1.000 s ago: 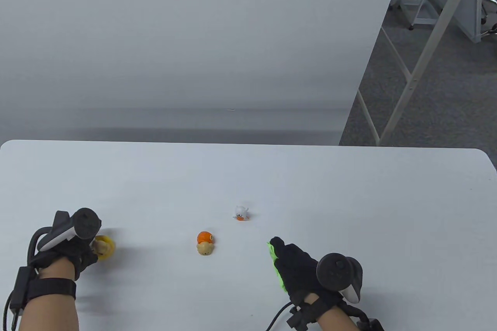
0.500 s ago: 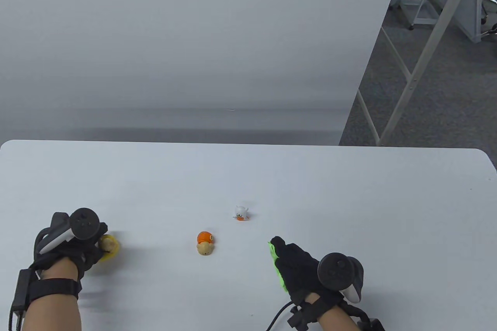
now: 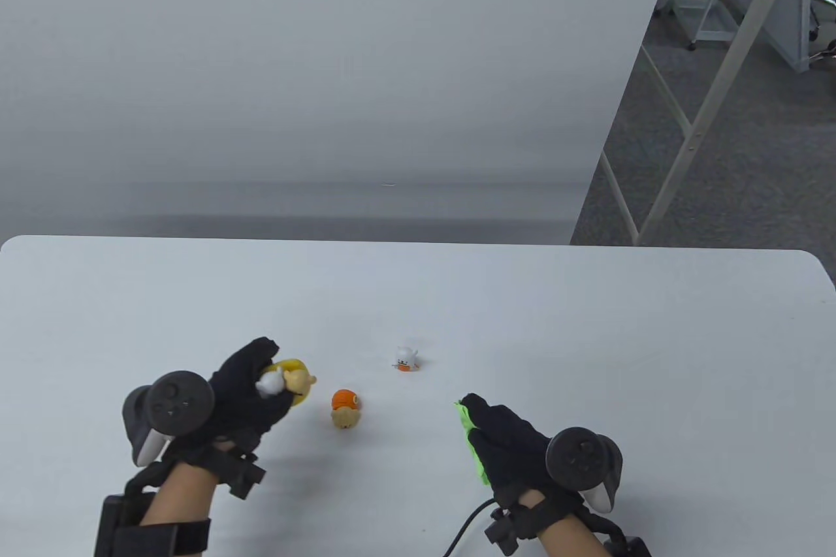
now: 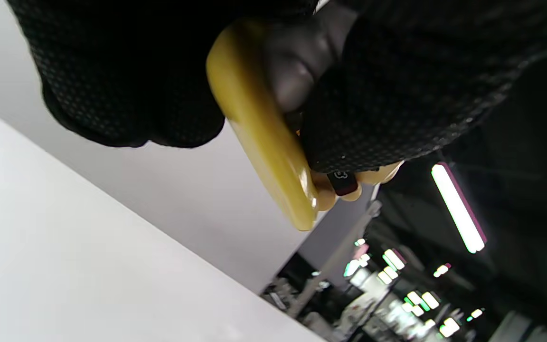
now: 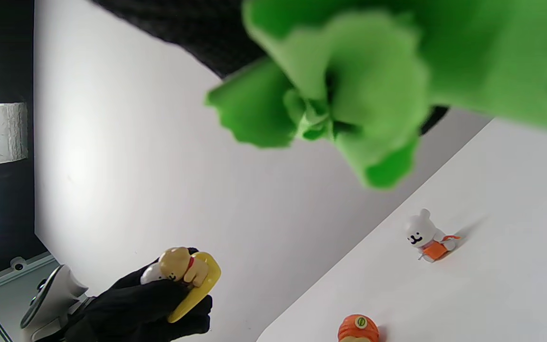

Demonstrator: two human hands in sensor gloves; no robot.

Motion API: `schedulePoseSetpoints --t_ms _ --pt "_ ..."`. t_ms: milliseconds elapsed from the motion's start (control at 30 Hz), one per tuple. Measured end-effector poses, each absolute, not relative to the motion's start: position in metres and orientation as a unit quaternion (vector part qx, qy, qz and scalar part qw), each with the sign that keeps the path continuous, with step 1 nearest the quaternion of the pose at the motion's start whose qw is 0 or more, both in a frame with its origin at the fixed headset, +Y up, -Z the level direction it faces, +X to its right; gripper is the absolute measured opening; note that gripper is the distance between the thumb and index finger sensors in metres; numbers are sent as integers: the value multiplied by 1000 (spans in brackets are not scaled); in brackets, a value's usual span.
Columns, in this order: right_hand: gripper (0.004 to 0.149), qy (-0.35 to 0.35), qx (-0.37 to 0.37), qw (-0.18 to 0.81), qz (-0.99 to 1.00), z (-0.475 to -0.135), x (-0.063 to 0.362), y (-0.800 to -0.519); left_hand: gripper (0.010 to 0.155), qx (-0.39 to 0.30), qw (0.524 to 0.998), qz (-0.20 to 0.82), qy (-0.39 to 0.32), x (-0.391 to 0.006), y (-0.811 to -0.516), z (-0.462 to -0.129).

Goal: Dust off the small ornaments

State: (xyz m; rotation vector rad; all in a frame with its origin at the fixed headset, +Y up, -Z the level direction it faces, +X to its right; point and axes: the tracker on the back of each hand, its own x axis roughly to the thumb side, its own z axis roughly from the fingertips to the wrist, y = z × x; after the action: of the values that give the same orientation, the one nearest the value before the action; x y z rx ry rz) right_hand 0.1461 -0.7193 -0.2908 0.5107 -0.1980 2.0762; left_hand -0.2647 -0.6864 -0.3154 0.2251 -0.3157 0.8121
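Observation:
My left hand (image 3: 251,387) grips a yellow ornament (image 3: 294,377) with a tan and a white figure on it, lifted above the table; it shows close up in the left wrist view (image 4: 264,137) and in the right wrist view (image 5: 190,278). My right hand (image 3: 506,443) holds a bunched green cloth (image 3: 473,443) low over the table, large in the right wrist view (image 5: 349,80). An orange-and-tan ornament (image 3: 345,408) and a small white bear ornament (image 3: 405,358) stand on the table between my hands.
The white table (image 3: 588,335) has its far edge against a grey wall. Its right corner (image 3: 819,270) borders open floor with a white metal frame (image 3: 718,87).
My left hand has lifted the yellow ornament from the table's left side and carried it up and right, toward the middle. My right hand with the cloth has barely moved.

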Motion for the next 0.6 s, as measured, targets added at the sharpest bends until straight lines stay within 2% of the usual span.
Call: schedulePoseSetpoints --t_ms 133,367,433,500,600 --pt "44 -81 210 475 851 -291 146 -722 82 86 877 432 -190 -222 -705 -299" --pt "43 -59 275 444 851 -288 127 -726 82 15 864 428 -263 -188 -727 -297" --pt "42 -53 288 434 852 -287 120 -729 82 18 874 395 -282 -181 -730 -295" --pt "42 -46 299 425 853 -286 114 -732 82 48 897 341 -278 -175 -730 -294" --pt "42 -43 318 419 849 -287 102 -742 81 19 897 346 -276 -163 -738 -294"
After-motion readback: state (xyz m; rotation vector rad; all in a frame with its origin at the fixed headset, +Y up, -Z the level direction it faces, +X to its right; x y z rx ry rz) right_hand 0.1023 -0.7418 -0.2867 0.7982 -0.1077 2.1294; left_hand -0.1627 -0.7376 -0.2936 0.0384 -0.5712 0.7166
